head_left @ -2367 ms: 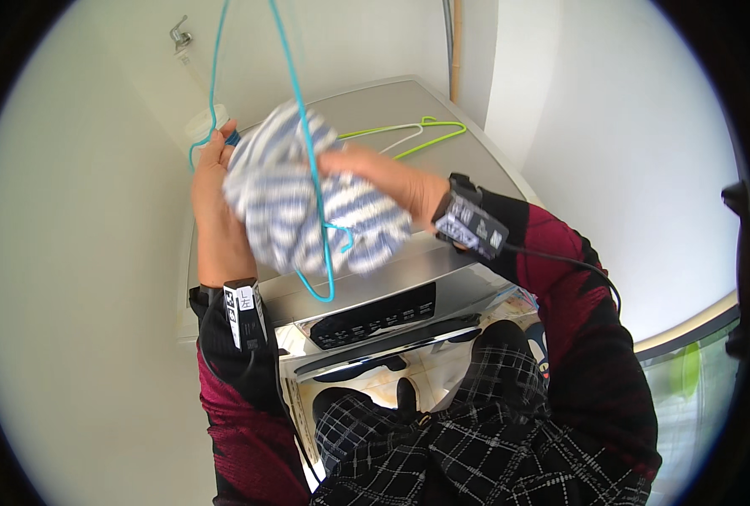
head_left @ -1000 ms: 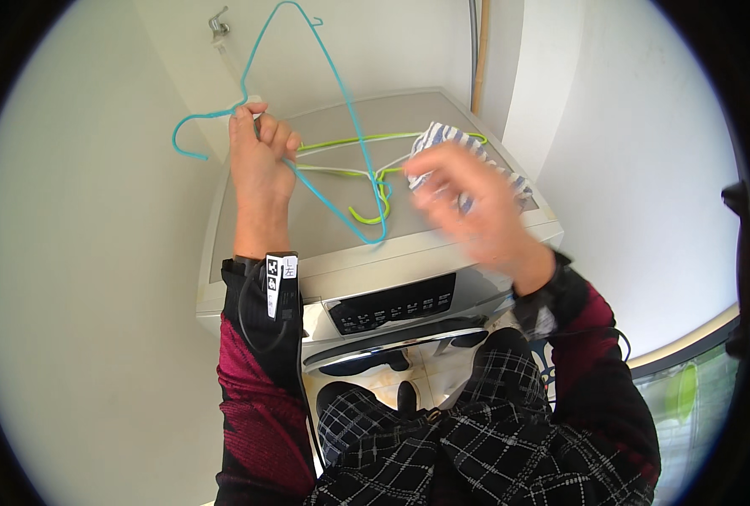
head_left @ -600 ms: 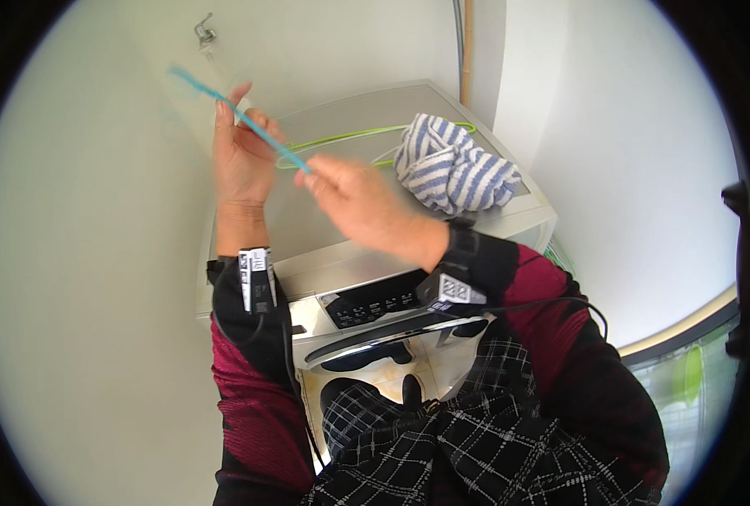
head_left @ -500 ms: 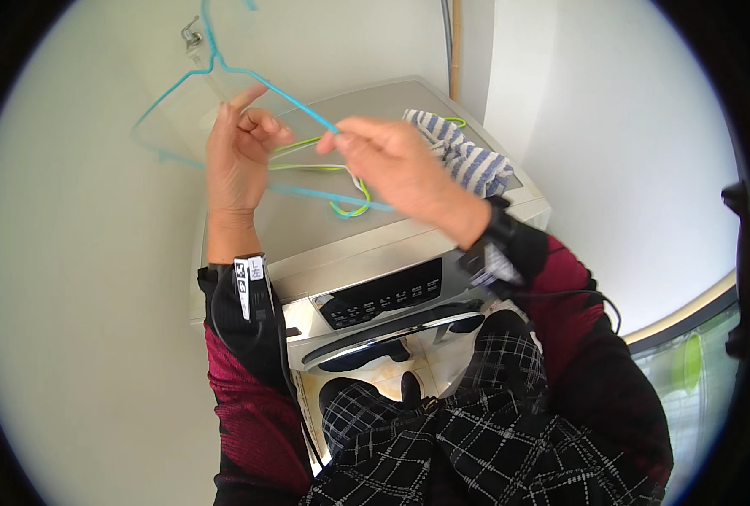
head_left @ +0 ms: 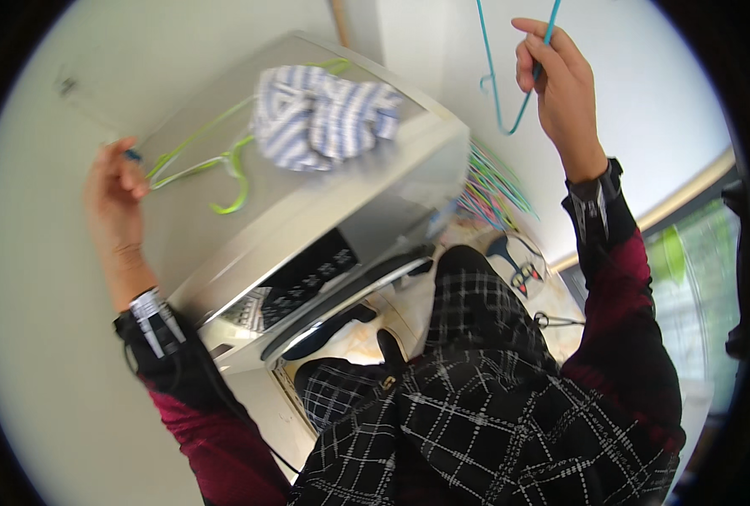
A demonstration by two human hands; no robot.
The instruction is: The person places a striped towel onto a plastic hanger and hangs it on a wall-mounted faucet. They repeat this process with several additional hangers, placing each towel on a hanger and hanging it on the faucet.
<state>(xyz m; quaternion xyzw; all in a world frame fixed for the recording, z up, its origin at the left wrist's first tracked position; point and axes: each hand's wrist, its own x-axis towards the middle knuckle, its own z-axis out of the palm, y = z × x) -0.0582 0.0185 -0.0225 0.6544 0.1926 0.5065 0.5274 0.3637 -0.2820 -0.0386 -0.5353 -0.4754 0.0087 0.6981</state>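
Note:
High at the right, my right hand (head_left: 565,88) is closed around one side of a light-blue clothes hanger (head_left: 491,72), whose upper part runs out of the picture. My left hand (head_left: 118,190) is off to the left beside the washing machine's top, slightly blurred. Its fingers are curled, and a small dark-blue bit (head_left: 133,155) shows at the fingertips, too small to name. A crumpled blue-and-white striped cloth (head_left: 329,118) lies on the washing machine (head_left: 194,215). Green hangers (head_left: 238,181) lie there too, one hook pointing toward me.
Several coloured hangers (head_left: 495,190) stand bunched between the machine's right side and the wall. On the floor near my legs are a patterned item with a cat-like face (head_left: 524,274) and a dark scissor-like tool (head_left: 556,320). A tap (head_left: 67,84) is on the left wall.
My right hand has carried the light-blue hanger up and right, away from the machine. My left hand has moved left, apart from it. The view has turned rightward, bringing the bunched hangers into sight.

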